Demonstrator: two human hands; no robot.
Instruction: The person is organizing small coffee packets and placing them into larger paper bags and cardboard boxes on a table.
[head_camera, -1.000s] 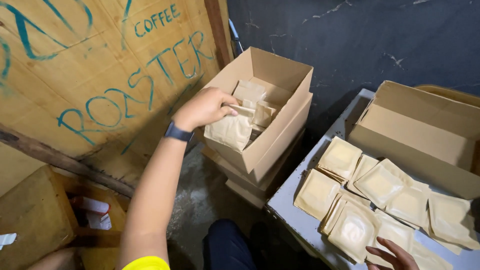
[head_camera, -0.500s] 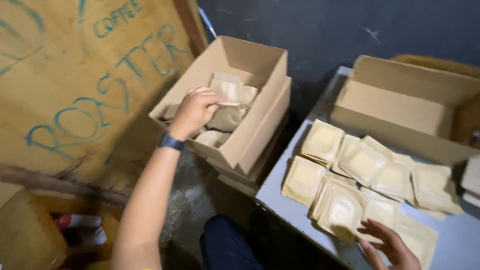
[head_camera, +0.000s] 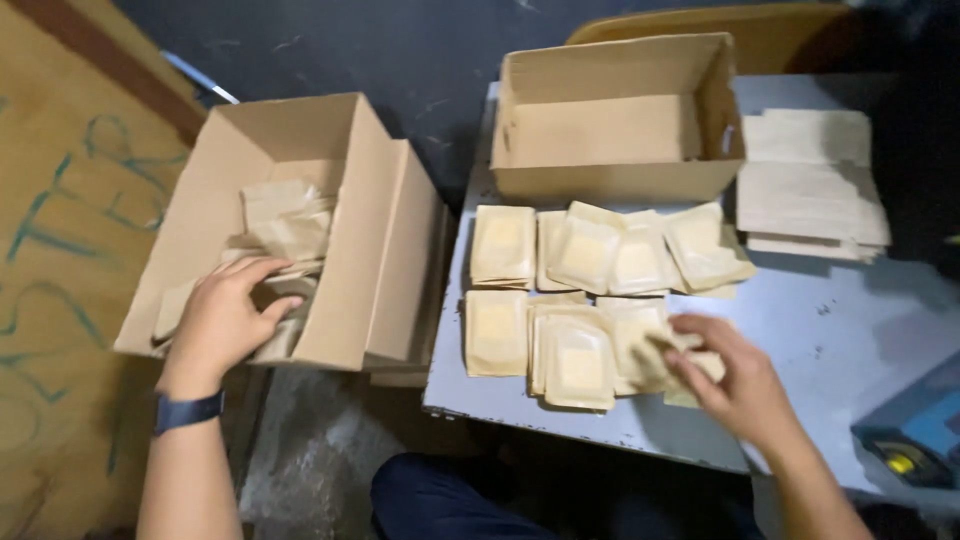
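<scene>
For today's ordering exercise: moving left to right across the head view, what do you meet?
Painted wooden board → left hand in the open carton of paper pouches → flat pouches on the grey table → right hand → blue device.

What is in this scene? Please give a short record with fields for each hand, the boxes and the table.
left hand: inside the open cardboard box, resting on brown paper pouches
right hand: on flat square packets at the table's near edge
packets: two rough rows, overlapping
second box: open, behind the packets, on the grey table
paper stack: right of second box
blue device: at the table's right edge
</scene>
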